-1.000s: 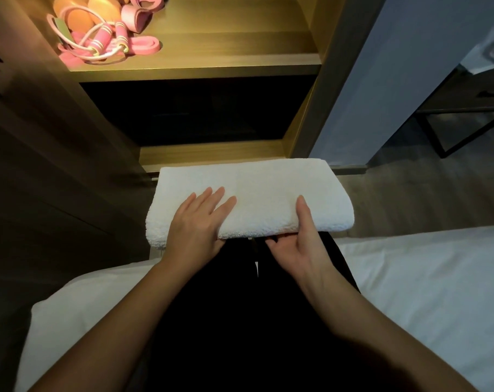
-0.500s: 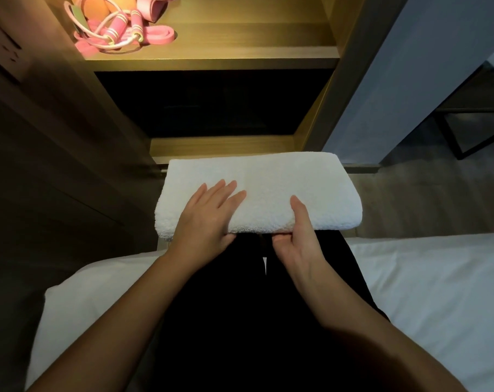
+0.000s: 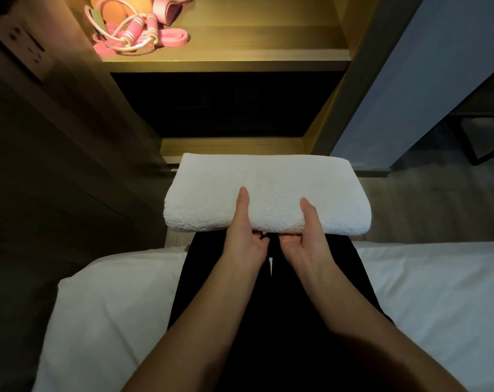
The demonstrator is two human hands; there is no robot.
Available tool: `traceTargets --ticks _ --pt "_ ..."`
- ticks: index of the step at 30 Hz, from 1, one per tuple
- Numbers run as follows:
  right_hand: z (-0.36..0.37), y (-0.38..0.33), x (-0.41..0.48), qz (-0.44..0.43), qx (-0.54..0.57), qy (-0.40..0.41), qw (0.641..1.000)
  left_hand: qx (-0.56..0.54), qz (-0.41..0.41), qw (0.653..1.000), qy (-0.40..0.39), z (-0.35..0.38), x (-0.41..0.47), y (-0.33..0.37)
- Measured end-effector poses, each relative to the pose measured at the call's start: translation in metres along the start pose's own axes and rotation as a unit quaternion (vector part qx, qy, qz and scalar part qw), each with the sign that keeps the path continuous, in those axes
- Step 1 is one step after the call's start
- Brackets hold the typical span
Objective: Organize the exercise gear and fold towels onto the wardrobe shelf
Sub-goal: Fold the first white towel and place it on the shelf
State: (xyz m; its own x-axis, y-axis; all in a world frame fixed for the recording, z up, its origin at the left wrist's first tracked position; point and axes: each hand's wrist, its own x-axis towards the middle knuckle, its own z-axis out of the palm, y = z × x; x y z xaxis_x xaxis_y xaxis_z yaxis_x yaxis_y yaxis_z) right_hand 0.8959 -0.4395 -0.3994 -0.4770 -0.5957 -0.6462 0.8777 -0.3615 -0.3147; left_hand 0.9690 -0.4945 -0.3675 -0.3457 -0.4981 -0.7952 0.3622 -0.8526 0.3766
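Pinching the towel edge: left hand, right hand.

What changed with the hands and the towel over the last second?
The left hand slid back off the top of the towel and now grips its near edge, thumb above. The right hand kept its grip; the towel stayed folded, the pink gear on the shelf untouched.

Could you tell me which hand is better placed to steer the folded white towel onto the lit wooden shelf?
Probably right: the left hand and the right hand pinch the folded white terry towel alike, but the lit wooden shelf is bare rightward, pink exercise gear filling its left.
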Motion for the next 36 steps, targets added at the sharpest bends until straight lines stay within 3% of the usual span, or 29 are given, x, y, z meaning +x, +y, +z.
traceTargets --ticks 3,8,11,23,30,36 --pt "-0.003 0.003 -0.001 -0.012 -0.007 -0.005 1.000 -0.036 0.059 0.997 0.022 0.005 0.008 -0.009" --pt "-0.007 0.008 0.000 -0.024 -0.022 -0.003 0.999 -0.075 0.077 0.994 -0.023 -0.005 0.012 -0.008" --pt "-0.005 0.007 0.002 -0.025 -0.013 0.013 1.000 -0.094 0.099 0.991 0.018 -0.008 0.012 0.009" --pt "-0.002 0.011 -0.002 -0.008 -0.022 0.067 0.997 -0.068 0.086 0.989 0.102 -0.043 0.023 0.057" --pt "0.001 0.015 -0.011 -0.009 -0.031 0.070 0.997 -0.080 0.087 0.991 0.068 -0.068 0.026 0.073" --pt "-0.010 0.010 -0.028 0.010 -0.053 0.064 0.997 -0.025 0.099 0.993 0.064 -0.096 0.025 0.070"
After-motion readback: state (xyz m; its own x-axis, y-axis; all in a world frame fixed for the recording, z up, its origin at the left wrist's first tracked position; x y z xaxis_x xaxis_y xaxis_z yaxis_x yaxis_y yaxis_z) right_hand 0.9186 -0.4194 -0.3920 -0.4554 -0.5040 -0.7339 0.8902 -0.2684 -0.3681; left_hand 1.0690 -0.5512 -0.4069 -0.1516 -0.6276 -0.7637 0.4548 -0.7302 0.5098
